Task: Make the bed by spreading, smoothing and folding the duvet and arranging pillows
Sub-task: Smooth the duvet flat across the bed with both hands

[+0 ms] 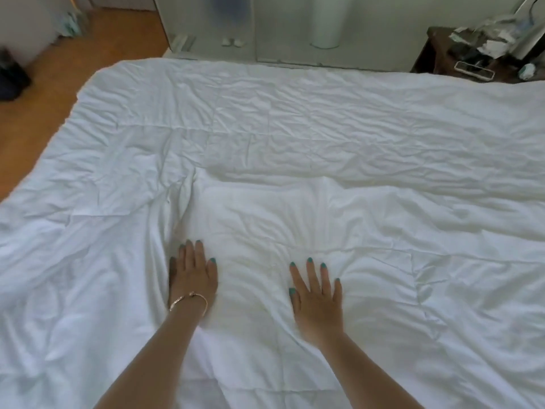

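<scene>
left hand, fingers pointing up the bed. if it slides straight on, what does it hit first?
Likely the raised fold in the white duvet just ahead of the left hand. Past that, only wrinkled duvet as far as the far edge; depth is hard to judge.

Bare forearms, no sleeves; teal nail polish both hands; thin gold bracelet (188, 299) at left wrist.

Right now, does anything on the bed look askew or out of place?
Yes. The duvet is wrinkled throughout, with a bunched ridge just beyond the left hand. The right hand also presses flat. No pillows are in view.
</scene>
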`<act>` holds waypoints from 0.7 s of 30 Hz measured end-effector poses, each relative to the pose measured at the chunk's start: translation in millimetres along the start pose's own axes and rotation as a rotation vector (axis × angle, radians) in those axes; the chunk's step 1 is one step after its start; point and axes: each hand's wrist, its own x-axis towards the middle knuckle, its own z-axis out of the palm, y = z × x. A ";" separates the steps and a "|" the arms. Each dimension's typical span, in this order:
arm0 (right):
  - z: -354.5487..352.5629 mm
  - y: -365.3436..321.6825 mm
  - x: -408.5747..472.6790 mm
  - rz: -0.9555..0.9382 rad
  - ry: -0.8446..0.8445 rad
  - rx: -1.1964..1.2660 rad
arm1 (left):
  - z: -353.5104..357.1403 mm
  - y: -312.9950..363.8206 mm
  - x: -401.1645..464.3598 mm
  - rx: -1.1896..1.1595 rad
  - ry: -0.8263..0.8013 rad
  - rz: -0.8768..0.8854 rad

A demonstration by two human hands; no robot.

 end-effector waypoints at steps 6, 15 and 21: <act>19.7 -10.8 -53.8 0.007 -0.118 -0.029 | 42.2 -25.6 -185.3 -0.110 -0.214 0.034; -18.3 -28.0 -57.3 0.057 -0.405 0.044 | 12.7 -88.8 -222.1 -0.003 0.002 0.034; -43.3 -155.0 -96.8 -0.154 -0.346 0.447 | -41.3 -173.0 -186.9 0.269 -0.078 0.135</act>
